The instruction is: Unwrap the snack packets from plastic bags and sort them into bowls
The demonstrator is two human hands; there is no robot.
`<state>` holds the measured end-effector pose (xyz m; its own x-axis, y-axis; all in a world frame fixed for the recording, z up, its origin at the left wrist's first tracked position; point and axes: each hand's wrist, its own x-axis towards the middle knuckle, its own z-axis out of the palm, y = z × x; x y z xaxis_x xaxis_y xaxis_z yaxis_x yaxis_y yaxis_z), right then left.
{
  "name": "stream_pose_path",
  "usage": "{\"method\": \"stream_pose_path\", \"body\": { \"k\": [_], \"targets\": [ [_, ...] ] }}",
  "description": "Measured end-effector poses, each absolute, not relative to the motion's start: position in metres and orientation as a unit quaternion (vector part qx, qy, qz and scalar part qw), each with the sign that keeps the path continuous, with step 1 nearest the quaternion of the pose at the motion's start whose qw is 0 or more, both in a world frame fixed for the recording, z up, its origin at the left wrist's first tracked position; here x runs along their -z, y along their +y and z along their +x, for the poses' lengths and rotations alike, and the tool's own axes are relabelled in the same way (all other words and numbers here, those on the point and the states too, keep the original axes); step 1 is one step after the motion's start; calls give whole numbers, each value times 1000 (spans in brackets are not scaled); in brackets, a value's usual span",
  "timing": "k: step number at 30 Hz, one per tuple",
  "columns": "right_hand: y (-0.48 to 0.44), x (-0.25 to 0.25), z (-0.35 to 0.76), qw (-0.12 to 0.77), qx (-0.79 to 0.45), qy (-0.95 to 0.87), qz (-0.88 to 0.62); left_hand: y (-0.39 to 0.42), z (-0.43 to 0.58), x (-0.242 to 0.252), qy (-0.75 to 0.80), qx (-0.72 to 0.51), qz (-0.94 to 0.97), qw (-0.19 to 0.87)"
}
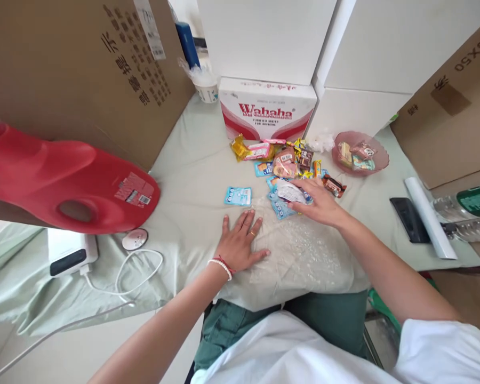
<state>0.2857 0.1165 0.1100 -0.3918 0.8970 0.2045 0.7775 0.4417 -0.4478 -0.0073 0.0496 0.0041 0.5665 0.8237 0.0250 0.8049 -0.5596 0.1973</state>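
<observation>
"Head view, and the right hand [320,202] is right in the action: thumb and fingers clasp a white-edged bundle [288,191] from opposite sides, at the near edge of the snack pile [285,160]!"

"And the left hand [238,242]?"

"Grasping nothing! Palm down, fingers spread on the worktop [194,176], just on the near side of a lone blue packet [239,196]. Touching it? Too close to call."

"So which step is this?"

"I'd call it gathering or squaring up that bundle. Whether its weight is off the worktop, I can't tell."

"What does the next move call for?"

"Even pressure, I'd judge, so the layers don't fan out, with the 2 hands kept clear of each other."

"Give us the look of it!"

"Pale and ridged, thin edges packed in rows, a touch of blue at the right end by the fingers. It looks like flat sachets stacked together, though the hand hides part."

"And its spot?"

"Over some loose blue packets [282,208], overlapping them from this angle. The pink bowl [383,159] sits off to the right, well apart."
</observation>
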Motion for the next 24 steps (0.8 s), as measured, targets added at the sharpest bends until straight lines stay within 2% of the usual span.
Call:
{"method": "stream_pose_path", "body": {
  "k": [6, 13, 19, 24],
  "targets": [
    [46, -92, 318, 186, -167, -816, -522, 49, -3, -8, 467, -43, 879, 92],
    [28, -43, 285, 94, -176, -834, -514, 49, -5, -14, 462, -36, 880, 99],
    [16, -35, 298, 123, -172, -838, -503, 46, -5, -11, 485, -92, 868, 51],
    [15, -32, 303, 137, -141, -827, -527, 47, -1, -9, 472, -69, 875, 82]
  ]
}}
